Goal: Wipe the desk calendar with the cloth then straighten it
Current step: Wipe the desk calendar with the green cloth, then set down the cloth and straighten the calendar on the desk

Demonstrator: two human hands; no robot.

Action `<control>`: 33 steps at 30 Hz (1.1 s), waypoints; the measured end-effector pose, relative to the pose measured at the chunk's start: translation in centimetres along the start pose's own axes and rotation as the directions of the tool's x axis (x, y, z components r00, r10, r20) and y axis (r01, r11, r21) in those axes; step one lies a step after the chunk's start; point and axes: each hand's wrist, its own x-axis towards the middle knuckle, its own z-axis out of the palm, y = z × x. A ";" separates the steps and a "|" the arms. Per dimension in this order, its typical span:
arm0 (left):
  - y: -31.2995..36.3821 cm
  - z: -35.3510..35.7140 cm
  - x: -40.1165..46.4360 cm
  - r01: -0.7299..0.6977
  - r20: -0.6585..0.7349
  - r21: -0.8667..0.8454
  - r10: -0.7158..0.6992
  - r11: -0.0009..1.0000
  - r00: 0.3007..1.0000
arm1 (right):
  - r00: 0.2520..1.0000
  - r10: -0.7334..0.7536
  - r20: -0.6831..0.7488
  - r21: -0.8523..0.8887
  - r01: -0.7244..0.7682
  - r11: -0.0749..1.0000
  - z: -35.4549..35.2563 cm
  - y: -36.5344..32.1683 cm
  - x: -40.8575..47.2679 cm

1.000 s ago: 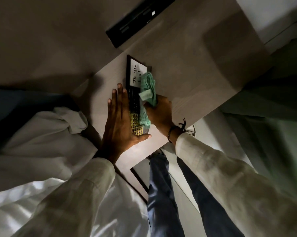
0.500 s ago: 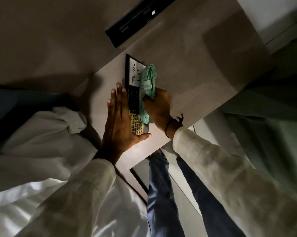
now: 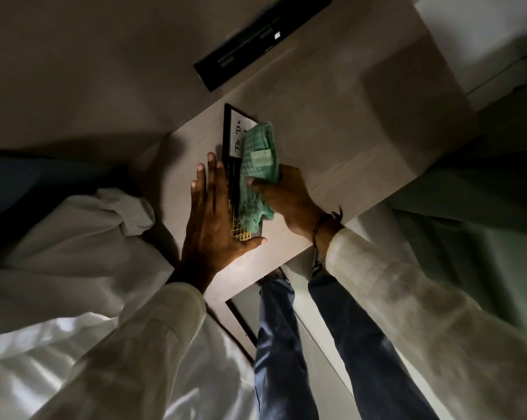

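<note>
The desk calendar [image 3: 232,132] lies flat on the pale wooden desk [image 3: 331,140]. It has a black frame, a white panel lettered "To Do" at its far end and a gold grid near me. My left hand [image 3: 213,219] rests flat along its left edge, fingers together, thumb spread under its near end. My right hand [image 3: 281,197] grips a bunched green checked cloth [image 3: 257,165] and presses it on the calendar's right half. The cloth hides most of the white panel and the middle of the calendar.
A long black flat device [image 3: 256,34] lies at the desk's far edge by the wall. The desk's near edge [image 3: 286,265] runs just below my wrists. White bedding [image 3: 59,253] lies at the left. My legs in blue trousers [image 3: 283,344] stand below.
My right hand has slid the cloth up the calendar toward its far end, covering more of the white panel. My left hand has stayed in place.
</note>
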 end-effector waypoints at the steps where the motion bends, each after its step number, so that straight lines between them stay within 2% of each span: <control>1: 0.0 0.0 0.0 0.005 0.017 -0.003 -0.005 1.000 1.000 | 1.000 0.002 -0.027 -0.027 -0.002 1.000 -0.9 -0.1 -0.1; 3: -0.7 -0.2 -0.3 0.029 0.060 -0.012 -0.028 1.000 0.998 | 0.981 -0.103 -0.165 -0.205 0.068 0.976 -2.7 -0.4 -0.3; 5: -1.2 -0.8 -0.7 0.022 0.093 -0.008 -0.021 1.000 0.995 | 0.920 -0.307 -0.243 -0.461 0.169 0.871 -4.9 -0.7 0.1; 7: -1.2 -0.8 -1.2 0.045 0.096 -0.018 -0.043 0.999 0.994 | 0.846 -0.461 -0.269 -0.626 0.210 0.751 -7.2 -1.8 1.3; 9: -0.8 -4.1 -2.6 0.151 0.007 -0.032 -0.151 0.988 0.988 | 0.824 -0.565 -0.050 -0.790 0.313 0.526 -6.5 -6.5 1.5; 10: -0.4 -4.2 -2.8 0.137 0.014 -0.016 -0.137 0.990 0.990 | 0.827 -0.562 -0.019 -0.835 0.297 0.463 -7.0 -6.9 2.1; 11: -0.1 -4.1 -3.0 0.138 0.013 -0.026 -0.138 0.990 0.990 | 0.872 -0.489 0.033 -0.885 0.252 0.391 -7.2 -7.4 2.7; 13: -0.7 -4.6 -3.0 0.093 0.007 -0.012 -0.093 0.996 0.996 | 0.974 -0.143 0.174 -0.939 0.208 0.275 -6.5 -6.4 3.0; 14: -1.1 -4.8 -3.0 0.082 0.001 -0.003 -0.082 0.997 0.997 | 0.982 -0.022 0.189 -0.950 0.188 0.247 -6.1 -5.7 3.2; 15: -1.2 -4.7 -3.0 0.077 -0.003 0.010 -0.076 0.997 0.997 | 0.984 0.024 0.174 -0.949 0.161 0.273 -5.8 -5.6 3.3; 16: -1.0 -4.5 -2.9 0.057 -0.007 0.025 -0.057 0.998 0.998 | 0.989 0.010 0.146 -0.936 0.135 0.324 -5.7 -5.5 3.6; 18: -0.7 -4.0 -2.4 0.050 0.021 0.002 -0.050 0.999 0.999 | 0.994 -0.085 0.071 -0.897 0.101 0.430 -5.7 -5.7 3.8; 20: 0.1 -3.2 -2.0 0.169 0.057 -0.117 -0.163 0.979 0.985 | 0.980 -0.187 0.074 -0.836 0.163 0.523 -5.6 -6.7 3.7; 21: 0.2 -3.8 -2.7 0.279 0.048 -0.193 -0.275 0.941 0.960 | 0.970 -0.208 0.125 -0.779 0.226 0.585 -3.9 -7.9 3.3; 22: 0.5 -4.4 -3.5 0.378 0.029 -0.279 -0.386 0.883 0.922 | 0.964 -0.214 0.155 -0.715 0.259 0.650 -2.1 -8.9 3.0; 23: 1.6 -3.7 -3.6 0.449 0.042 -0.386 -0.471 0.806 0.881 | 0.972 -0.191 0.135 -0.661 0.232 0.714 -1.5 -9.7 3.2; 24: 2.9 -3.3 -3.7 0.529 0.081 -0.504 -0.573 0.683 0.816 | 0.982 -0.152 0.115 -0.628 0.190 0.755 -1.0 -10.4 3.8; 25: 4.1 -3.0 -3.5 0.595 0.144 -0.638 -0.683 0.489 0.716 | 0.988 -0.110 0.108 -0.609 0.153 0.778 -0.6 -10.8 4.5; 26: 5.2 -2.8 -3.1 0.603 0.243 -0.770 -0.778 0.208 0.579 | 0.991 -0.073 0.109 -0.608 0.125 0.784 -0.3 -11.0 5.1; 27: 6.0 -2.7 -2.5 0.536 0.367 -0.839 -0.825 -0.095 0.429 | 0.991 -0.062 0.121 -0.612 0.123 0.781 0.1 -11.1 5.6; 28: 6.7 -2.8 -2.1 0.458 0.507 -0.820 -0.807 -0.343 0.303 | 0.990 -0.049 0.135 -0.632 0.124 0.765 0.4 -11.4 5.8; 29: 7.4 -3.0 -1.8 0.405 0.638 -0.749 -0.736 -0.524 0.227 | 0.989 -0.032 0.143 -0.660 0.120 0.742 0.7 -11.6 6.0; 30: 7.8 -3.2 -1.6 0.387 0.730 -0.672 -0.654 -0.632 0.198 | 0.988 -0.008 0.151 -0.691 0.111 0.715 0.8 -11.7 5.9; 31: 7.9 -3.3 -1.5 0.379 0.787 -0.611 -0.584 -0.694 0.199 | 0.986 0.003 0.165 -0.709 0.116 0.695 0.9 -11.6 5.7; 33: 7.7 -3.9 -1.1 0.334 0.817 -0.577 -0.529 -0.745 0.230 | 0.982 0.001 0.190 -0.728 0.140 0.671 1.4 -11.4 5.4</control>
